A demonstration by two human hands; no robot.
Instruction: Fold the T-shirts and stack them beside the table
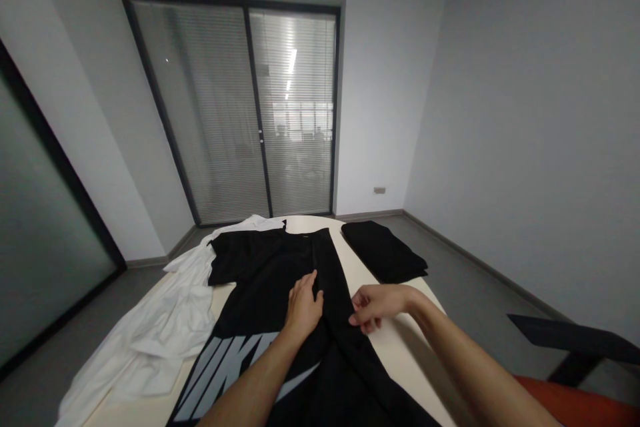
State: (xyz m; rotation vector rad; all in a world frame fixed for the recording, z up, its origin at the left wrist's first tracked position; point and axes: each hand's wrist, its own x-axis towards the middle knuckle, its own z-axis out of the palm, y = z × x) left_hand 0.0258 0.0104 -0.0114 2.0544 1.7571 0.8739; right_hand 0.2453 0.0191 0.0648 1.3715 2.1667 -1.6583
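While left hand rests loose-fingered on black T-shirt: right hand, apart, curled at the folded edge, grip unclear; possible fault: creases, should the left hand drag.

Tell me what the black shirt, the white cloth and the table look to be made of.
Black shirt: matte fabric, perhaps cotton knit; it lies in soft folds. White cloth: soft, matte textile, fibre unclear; it bunches in loose wrinkles. Table: smooth, perhaps laminate; the cream top shows even colour, no visible grain.
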